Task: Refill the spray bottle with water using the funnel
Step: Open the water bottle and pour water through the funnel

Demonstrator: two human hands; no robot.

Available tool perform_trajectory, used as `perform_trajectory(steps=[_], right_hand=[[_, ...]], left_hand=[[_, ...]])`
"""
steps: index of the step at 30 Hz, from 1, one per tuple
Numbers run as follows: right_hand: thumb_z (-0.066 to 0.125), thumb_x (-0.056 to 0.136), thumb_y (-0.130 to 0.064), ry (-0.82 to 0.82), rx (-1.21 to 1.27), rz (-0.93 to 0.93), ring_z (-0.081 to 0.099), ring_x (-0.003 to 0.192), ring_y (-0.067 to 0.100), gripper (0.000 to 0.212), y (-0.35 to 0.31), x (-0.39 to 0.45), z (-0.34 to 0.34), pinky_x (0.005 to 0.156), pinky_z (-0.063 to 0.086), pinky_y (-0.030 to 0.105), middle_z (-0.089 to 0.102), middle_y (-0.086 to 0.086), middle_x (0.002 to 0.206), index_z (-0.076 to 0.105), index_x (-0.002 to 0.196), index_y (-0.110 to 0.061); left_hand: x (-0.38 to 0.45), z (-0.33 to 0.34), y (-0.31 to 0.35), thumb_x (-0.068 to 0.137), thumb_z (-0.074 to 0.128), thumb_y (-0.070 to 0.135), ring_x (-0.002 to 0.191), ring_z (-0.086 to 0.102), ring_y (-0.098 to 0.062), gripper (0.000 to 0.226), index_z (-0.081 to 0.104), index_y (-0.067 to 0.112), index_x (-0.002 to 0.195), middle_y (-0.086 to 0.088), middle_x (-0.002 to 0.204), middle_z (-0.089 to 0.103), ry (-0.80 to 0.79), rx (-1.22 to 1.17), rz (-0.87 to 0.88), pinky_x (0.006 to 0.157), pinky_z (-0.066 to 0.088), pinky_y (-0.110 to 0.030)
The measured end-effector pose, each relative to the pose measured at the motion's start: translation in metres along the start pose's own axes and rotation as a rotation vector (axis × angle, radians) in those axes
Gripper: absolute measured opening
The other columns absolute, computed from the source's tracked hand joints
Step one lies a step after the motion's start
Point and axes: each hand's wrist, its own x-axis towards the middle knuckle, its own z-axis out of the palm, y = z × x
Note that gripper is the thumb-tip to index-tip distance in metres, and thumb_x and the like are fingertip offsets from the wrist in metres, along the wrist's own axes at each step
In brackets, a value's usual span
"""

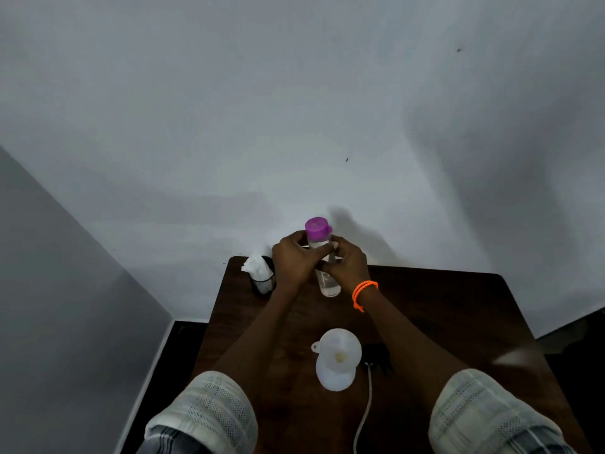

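Observation:
A clear water bottle [329, 283] with a purple cap [317, 228] stands on the far part of the dark wooden table [442, 309]. My left hand [294, 260] and my right hand [345, 262] both grip its upper body just below the cap, fingers curled round it. A white funnel [339, 350] sits upright in a white spray bottle [335, 376] nearer to me, in the middle of the table. The spray head [378, 357], dark with a white tube hanging from it, lies on the table just right of the funnel.
A black mesh holder with white tissues [262, 273] stands at the table's far left corner, close to my left hand. The table backs onto a pale wall. Dark floor shows past the table's left and right edges.

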Motion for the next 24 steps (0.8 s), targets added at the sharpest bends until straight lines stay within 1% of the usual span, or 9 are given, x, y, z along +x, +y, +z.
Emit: perform_trajectory(steps=[3,5,7,9,12,15,17,21,24], right_hand=[[0.091,0.064,-0.018,-0.018,0.017,-0.02,0.072,0.089,0.008,0.048,-0.027,-0.011,-0.026,0.079,0.056,0.025,0.078,-0.008,0.093,0.075,0.108,-0.024],[0.091,0.064,-0.015,-0.032,0.057,-0.019,0.074,0.087,0.008,0.044,-0.041,-0.019,-0.042,0.079,0.057,0.026,0.079,-0.007,0.089,0.077,0.105,-0.023],[0.092,0.064,-0.013,-0.054,0.087,-0.024,0.075,0.088,0.009,0.042,-0.054,-0.03,-0.058,0.081,0.059,0.03,0.079,-0.005,0.09,0.078,0.102,-0.021],[0.093,0.063,-0.014,-0.086,0.11,-0.018,0.076,0.09,0.013,0.039,-0.064,-0.039,-0.072,0.086,0.06,0.037,0.079,-0.003,0.092,0.078,0.1,-0.02],[0.092,0.065,-0.013,-0.124,0.134,-0.029,0.076,0.092,0.02,0.035,-0.075,-0.052,-0.091,0.088,0.06,0.042,0.079,0.001,0.093,0.078,0.097,-0.017],[0.089,0.069,-0.005,-0.196,0.199,-0.039,0.076,0.093,0.021,0.037,-0.088,-0.067,-0.108,0.085,0.06,0.037,0.079,0.006,0.098,0.078,0.103,-0.013],[0.086,0.071,0.002,-0.259,0.269,-0.014,0.075,0.096,0.024,0.04,-0.097,-0.076,-0.119,0.085,0.059,0.036,0.078,0.011,0.101,0.076,0.108,-0.008],[0.081,0.075,0.006,-0.376,0.335,0.038,0.072,0.104,0.033,0.042,-0.103,-0.088,-0.14,0.092,0.058,0.039,0.076,0.017,0.107,0.074,0.115,-0.006],[0.077,0.078,0.007,-0.468,0.34,0.085,0.072,0.104,0.031,0.04,-0.102,-0.096,-0.15,0.093,0.055,0.038,0.075,0.017,0.108,0.072,0.116,-0.003]], left_hand=[[-0.011,-0.015,0.028,0.063,0.085,0.062,0.07,0.067,0.007,0.042,0.078,0.029,0.089,0.015,0.073,0.074,-0.043,-0.015,0.028,0.061,0.044,-0.008],[-0.018,-0.025,0.045,0.067,0.088,0.052,0.077,0.07,0.006,0.036,0.078,0.032,0.096,0.015,0.08,0.076,-0.121,-0.112,0.05,0.069,0.051,-0.012],[-0.023,-0.035,0.061,0.071,0.09,0.039,0.088,0.072,0.0,0.038,0.077,0.033,0.106,0.014,0.092,0.078,-0.184,-0.235,0.071,0.081,0.057,-0.023],[-0.024,-0.044,0.074,0.072,0.09,0.032,0.099,0.072,-0.007,0.052,0.072,0.028,0.121,0.009,0.107,0.077,-0.251,-0.313,0.087,0.092,0.058,-0.033],[-0.025,-0.056,0.093,0.077,0.088,0.017,0.11,0.071,-0.017,0.061,0.065,0.019,0.134,-0.001,0.119,0.074,-0.401,-0.364,0.133,0.1,0.056,-0.039],[-0.029,-0.067,0.109,0.088,0.074,0.001,0.121,0.066,-0.024,0.055,0.058,0.011,0.14,-0.012,0.127,0.07,-0.607,-0.489,0.106,0.103,0.053,-0.038],[-0.031,-0.073,0.114,0.093,0.067,-0.001,0.124,0.063,-0.029,0.055,0.053,0.011,0.145,-0.018,0.132,0.066,-0.739,-0.571,0.07,0.104,0.051,-0.039],[-0.032,-0.077,0.118,0.097,0.059,0.001,0.135,0.051,-0.04,0.054,0.045,0.009,0.15,-0.023,0.143,0.056,-0.902,-0.663,0.017,0.114,0.042,-0.051],[-0.036,-0.078,0.125,0.1,0.053,-0.002,0.14,0.046,-0.04,0.055,0.039,0.007,0.153,-0.022,0.148,0.051,-0.982,-0.667,0.025,0.118,0.036,-0.048]])
